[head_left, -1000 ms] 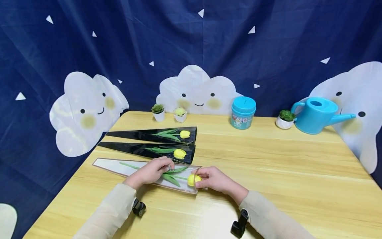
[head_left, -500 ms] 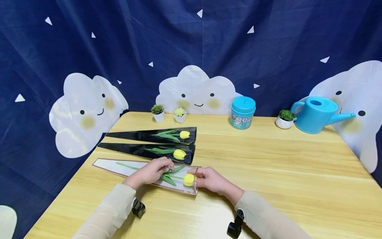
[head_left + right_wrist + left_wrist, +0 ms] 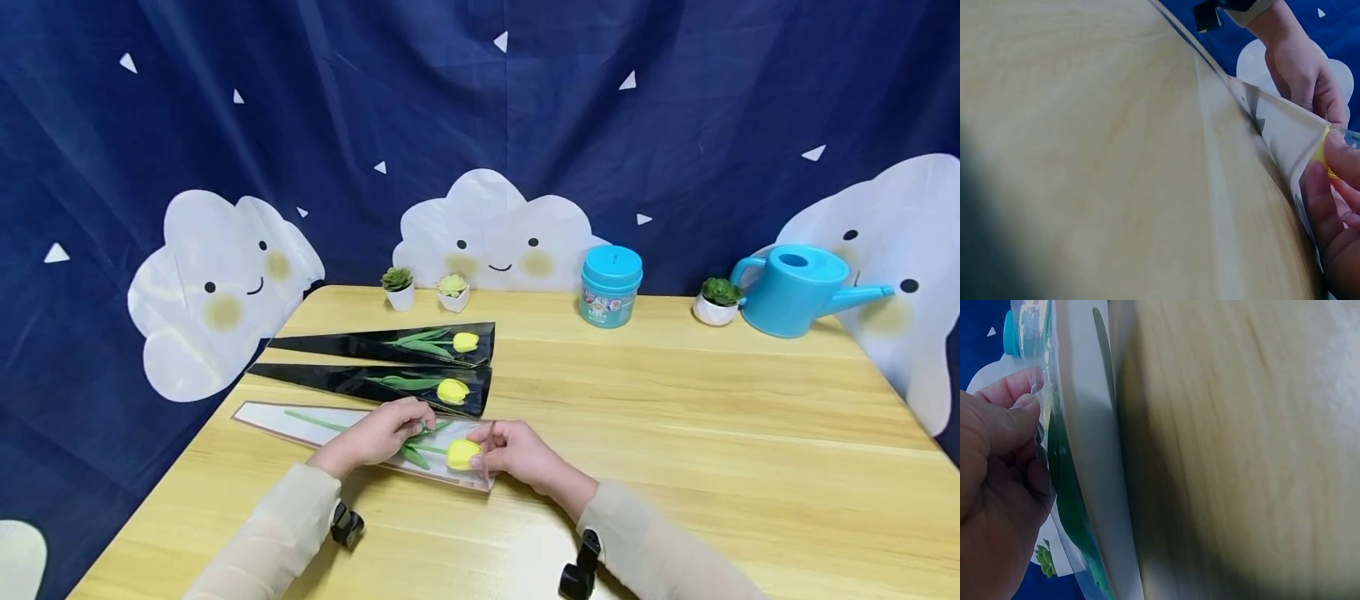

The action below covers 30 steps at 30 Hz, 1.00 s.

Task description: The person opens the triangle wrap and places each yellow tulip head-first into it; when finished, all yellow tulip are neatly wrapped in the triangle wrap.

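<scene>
Sliding deeper since a second ago, the yellow tulip (image 3: 462, 454) now lies almost wholly inside the white sleeve (image 3: 330, 423) at the table's (image 3: 675, 433) near left. The left hand (image 3: 378, 435) pinches the sleeve's clear film; the right hand (image 3: 517, 454) grips the bloom at its mouth. Behind, two black sleeves (image 3: 360, 343) each hold a tulip.
</scene>
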Motion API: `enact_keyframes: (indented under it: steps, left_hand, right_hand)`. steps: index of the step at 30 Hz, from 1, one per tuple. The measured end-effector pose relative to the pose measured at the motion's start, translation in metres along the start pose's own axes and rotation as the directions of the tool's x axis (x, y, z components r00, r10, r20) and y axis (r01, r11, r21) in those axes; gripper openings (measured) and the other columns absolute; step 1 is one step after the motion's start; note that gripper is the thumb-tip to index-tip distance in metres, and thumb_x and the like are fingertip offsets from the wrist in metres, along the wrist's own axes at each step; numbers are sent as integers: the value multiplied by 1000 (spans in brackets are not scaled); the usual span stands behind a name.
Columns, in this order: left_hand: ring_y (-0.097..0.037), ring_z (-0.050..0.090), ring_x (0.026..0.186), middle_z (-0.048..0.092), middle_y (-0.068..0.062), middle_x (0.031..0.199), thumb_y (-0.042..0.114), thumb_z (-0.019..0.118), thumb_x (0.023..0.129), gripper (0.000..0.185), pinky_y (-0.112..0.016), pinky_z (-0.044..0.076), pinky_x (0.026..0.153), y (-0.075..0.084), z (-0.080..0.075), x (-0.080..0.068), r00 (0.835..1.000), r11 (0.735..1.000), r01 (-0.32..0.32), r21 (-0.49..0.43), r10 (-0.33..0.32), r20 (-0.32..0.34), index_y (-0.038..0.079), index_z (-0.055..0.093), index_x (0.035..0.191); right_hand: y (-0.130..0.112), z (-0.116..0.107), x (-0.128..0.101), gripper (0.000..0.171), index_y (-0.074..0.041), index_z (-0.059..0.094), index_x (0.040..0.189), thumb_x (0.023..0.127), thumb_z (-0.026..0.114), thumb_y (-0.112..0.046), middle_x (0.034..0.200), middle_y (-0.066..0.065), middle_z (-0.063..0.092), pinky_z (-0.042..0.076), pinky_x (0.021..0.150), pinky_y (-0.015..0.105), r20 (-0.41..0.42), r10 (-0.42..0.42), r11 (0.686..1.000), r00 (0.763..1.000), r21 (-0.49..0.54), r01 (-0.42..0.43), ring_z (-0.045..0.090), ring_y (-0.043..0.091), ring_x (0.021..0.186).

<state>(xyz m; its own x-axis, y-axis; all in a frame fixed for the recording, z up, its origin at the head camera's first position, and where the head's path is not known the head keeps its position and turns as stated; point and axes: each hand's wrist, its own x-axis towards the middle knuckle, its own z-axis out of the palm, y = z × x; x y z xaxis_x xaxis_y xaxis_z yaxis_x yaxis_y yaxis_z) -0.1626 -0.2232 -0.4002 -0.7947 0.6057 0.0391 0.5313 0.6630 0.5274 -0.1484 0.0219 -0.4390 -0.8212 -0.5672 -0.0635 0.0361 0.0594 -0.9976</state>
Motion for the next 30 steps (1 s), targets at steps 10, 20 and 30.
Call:
enact_keyframes:
  steps: [10,20,30]
  left_hand:
    - [-11,43,76,51,2,86,-4,50,91,20,-26,38,69,-1,0,-3,1000,999,31,-19,-31,-6,14,59,94]
    - [-11,43,76,50,2,84,-5,50,91,21,-27,38,70,-9,-2,-9,998,998,59,10,-59,-21,14,58,92]
    - [-10,45,77,52,4,85,-3,51,91,21,-27,40,70,-17,-2,-13,997,997,66,37,-64,-46,17,58,90]
  right_hand:
    - [1,12,5,22,12,55,94,77,68,5,62,1,54,46,53,20,-64,44,995,997,91,-38,55,8,53]
    - [-2,22,10,18,12,56,93,77,64,9,60,-1,56,48,54,17,-99,82,986,992,154,-66,56,5,55]
    - [-3,33,17,18,12,58,93,75,59,15,71,8,65,48,54,17,-111,109,982,988,168,-90,61,8,62]
